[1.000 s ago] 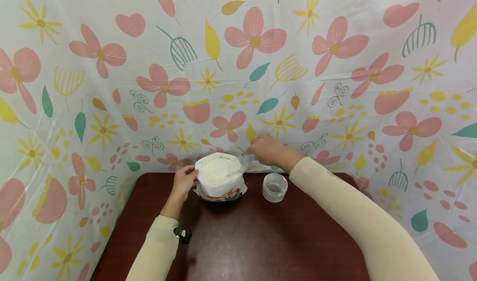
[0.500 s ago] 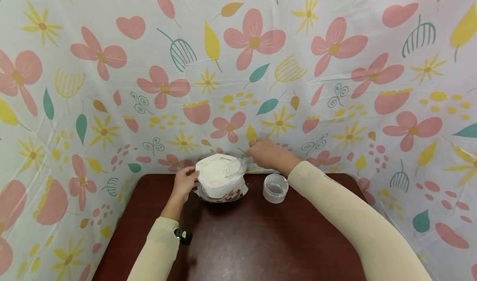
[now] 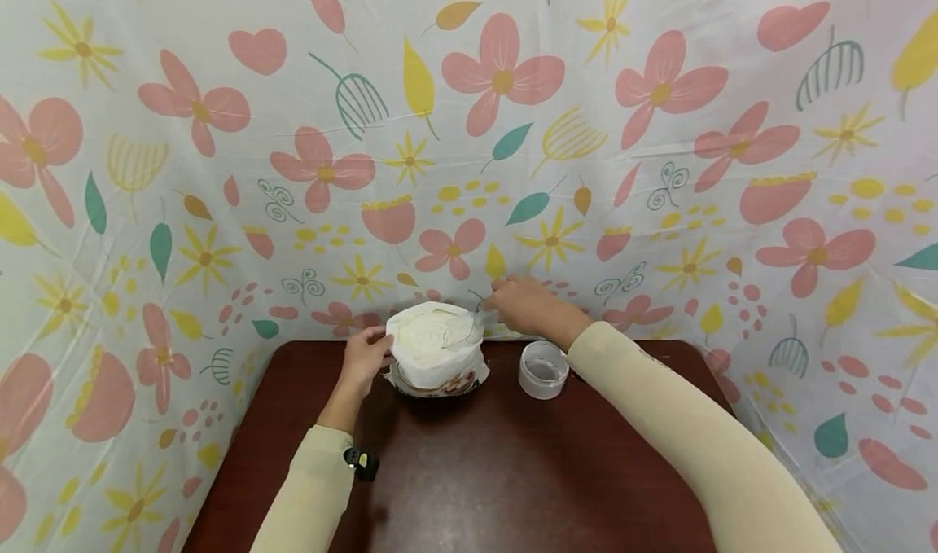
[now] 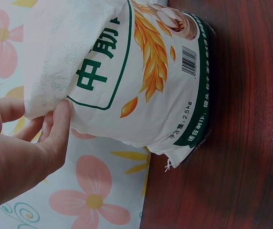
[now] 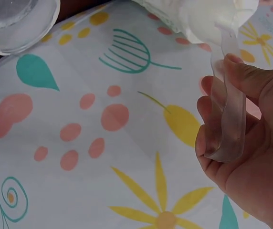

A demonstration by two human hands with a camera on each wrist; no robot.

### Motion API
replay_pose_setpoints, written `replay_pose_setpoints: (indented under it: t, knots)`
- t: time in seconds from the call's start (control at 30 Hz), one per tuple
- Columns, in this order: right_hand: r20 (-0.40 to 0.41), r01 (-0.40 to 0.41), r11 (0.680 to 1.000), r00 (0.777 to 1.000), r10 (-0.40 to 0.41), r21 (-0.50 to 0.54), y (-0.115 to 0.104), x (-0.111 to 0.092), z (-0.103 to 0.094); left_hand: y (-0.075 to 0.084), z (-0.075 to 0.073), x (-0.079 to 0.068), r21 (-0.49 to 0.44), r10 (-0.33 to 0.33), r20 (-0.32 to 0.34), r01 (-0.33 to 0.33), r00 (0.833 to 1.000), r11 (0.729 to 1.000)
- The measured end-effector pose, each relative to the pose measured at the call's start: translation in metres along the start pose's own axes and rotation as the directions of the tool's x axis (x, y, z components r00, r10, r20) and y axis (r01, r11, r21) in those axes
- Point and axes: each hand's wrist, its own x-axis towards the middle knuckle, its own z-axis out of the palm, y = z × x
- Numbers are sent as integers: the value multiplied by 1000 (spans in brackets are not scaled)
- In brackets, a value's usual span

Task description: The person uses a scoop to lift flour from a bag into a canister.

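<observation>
A white flour bag (image 4: 112, 81) with wheat ears printed on it stands at the back of the table, its top folded outward. White flour (image 3: 428, 331) fills its mouth in the head view. My left hand (image 3: 363, 359) pinches the folded rim on the left side, thumb and fingers (image 4: 57, 126) on either side of the cloth. In my right hand (image 3: 529, 305) is the handle of a clear plastic scoop (image 5: 232, 114), gripped between thumb and curled fingers. The scoop's far end lies in the flour at the bag's right side, partly hidden there.
A clear round plastic container (image 3: 542, 371) stands on the dark red-brown table (image 3: 469, 471), right of the bag and below my right wrist. A flower-printed cloth (image 3: 469, 170) hangs close behind the table's back edge.
My right hand has come slightly down, and the scoop has sunk further into the flour. My left hand keeps its hold on the bag's rim.
</observation>
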Motion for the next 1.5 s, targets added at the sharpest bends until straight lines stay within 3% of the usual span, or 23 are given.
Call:
replay_pose_setpoints:
  t: [0.23, 0.7, 1.2, 1.5]
  knots:
    - [-16, 24, 998, 1000, -23, 57, 4, -4, 5, 0, 0, 0, -1, -3, 1, 3, 1000, 1000]
    - [-218, 98, 977, 974, -55, 191, 17, -19, 26, -1, 0, 3, -5, 2, 7, -2, 1000, 1000]
    - [-356, 90, 942, 934, 33, 322, 20, -35, 55, -1, -1, 2, -8, -5, 5, 5, 1000, 1000]
    - [-394, 50, 917, 911, 120, 395, 17, -42, 76, -2, 0, 3, -11, 4, 5, -4, 1000, 1000]
